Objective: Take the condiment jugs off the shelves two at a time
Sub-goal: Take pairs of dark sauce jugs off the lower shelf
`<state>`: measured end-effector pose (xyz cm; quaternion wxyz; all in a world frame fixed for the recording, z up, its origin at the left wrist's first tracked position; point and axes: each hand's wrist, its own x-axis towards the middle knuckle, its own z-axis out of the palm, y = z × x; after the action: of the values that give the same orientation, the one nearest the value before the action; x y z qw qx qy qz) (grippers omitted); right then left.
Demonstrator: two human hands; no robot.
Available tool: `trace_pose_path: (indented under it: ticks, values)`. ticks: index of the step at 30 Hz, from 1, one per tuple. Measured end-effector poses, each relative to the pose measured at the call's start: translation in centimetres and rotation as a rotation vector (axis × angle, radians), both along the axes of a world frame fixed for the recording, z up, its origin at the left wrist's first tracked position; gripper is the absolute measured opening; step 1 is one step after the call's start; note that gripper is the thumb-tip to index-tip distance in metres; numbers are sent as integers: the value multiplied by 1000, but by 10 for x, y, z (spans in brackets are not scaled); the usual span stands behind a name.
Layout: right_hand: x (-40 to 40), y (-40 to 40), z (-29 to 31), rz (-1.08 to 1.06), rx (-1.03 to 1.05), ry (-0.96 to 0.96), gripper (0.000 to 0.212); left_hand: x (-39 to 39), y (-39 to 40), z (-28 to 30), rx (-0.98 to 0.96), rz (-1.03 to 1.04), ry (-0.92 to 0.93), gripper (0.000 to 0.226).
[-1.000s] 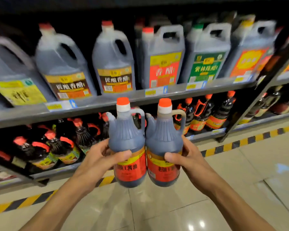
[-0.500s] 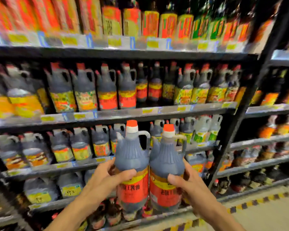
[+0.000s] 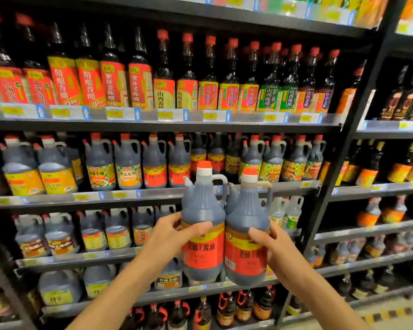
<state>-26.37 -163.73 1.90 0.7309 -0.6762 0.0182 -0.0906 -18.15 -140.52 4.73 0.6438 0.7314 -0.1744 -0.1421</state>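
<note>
Two dark-filled plastic condiment jugs with orange caps, white collars, loop handles and red-and-yellow labels are held upright side by side in front of the black metal store shelving (image 3: 153,126), bodies touching. Left jug (image 3: 202,225): gripped by the left hand (image 3: 171,234), thumb lying across the front at the top of the label, fingers wrapped behind. Right jug (image 3: 247,231): gripped by the right hand (image 3: 273,246), thumb on the front of the label, fingers curled round the far side. Both jugs are off the shelves, clear of any shelf board, at the height of the third and fourth tiers. Behind them: a row of similar handled jugs (image 3: 129,163) on the tier with price tags along its edge, tall dark glass bottles with red caps (image 3: 188,72) above, larger jugs (image 3: 60,287) lower down. Striped yellow-black floor tape (image 3: 396,314) at lower right.
</note>
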Motion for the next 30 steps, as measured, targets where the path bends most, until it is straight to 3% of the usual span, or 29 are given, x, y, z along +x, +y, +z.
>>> trace_pose_path:
  ticks: [7, 13, 17, 24, 30]
  values:
    - [24, -16, -12, -30, 33, 64, 61, 23, -22, -3, 17, -26, 90, 52]
    - [68, -26, -8, -46, 66, 116, 60, 72, -35, -9, 4, -45, 176, 54]
    - [99, -32, -7, -55, 51, 160, 59, 101, -41, -6, 7, -74, 243, 41]
    - [139, -44, -11, -83, 42, 221, 50, 148, -55, -17, 62, -87, 265, 58]
    - [181, -70, -5, -56, -12, 244, 48, 179, -79, -14, 77, -44, 255, 50]
